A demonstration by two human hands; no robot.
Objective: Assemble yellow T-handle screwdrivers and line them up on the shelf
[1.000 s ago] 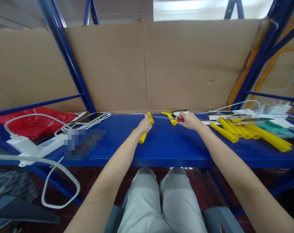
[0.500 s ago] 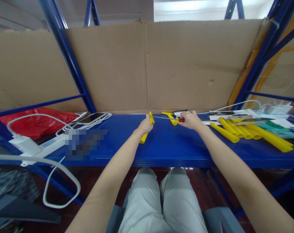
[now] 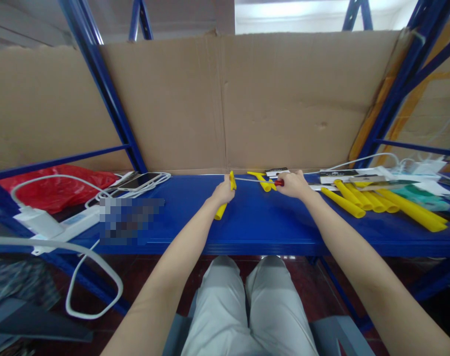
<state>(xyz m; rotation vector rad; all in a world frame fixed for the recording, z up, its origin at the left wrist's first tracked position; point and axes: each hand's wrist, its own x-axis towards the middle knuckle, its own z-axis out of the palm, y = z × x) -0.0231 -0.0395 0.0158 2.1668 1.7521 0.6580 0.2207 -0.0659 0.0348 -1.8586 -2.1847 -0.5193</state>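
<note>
My left hand (image 3: 222, 192) is closed around a yellow plastic handle (image 3: 220, 212), whose tube end sticks out below the fist and whose wider head shows above it. In my right hand (image 3: 294, 184) is a screwdriver (image 3: 280, 182) with a red grip. Its thin metal shaft points left, and the tip meets or comes very near the head of the yellow handle; I cannot tell whether it is seated in anything. Behind the shaft, another yellow piece with a T-shaped end (image 3: 260, 178) lies on the blue shelf (image 3: 269, 222).
Several yellow tubes (image 3: 343, 202) lie at right, beside long metal blades (image 3: 391, 186) and a green packet (image 3: 425, 198). To the left are a red plastic bag (image 3: 62, 185), a white power strip (image 3: 76, 222), cables and a phone (image 3: 145, 181). A cardboard panel (image 3: 225, 104) stands behind.
My right hand and the screwdriver have shifted very slightly to the right. The left hand and the yellow handle stay almost where they were.
</note>
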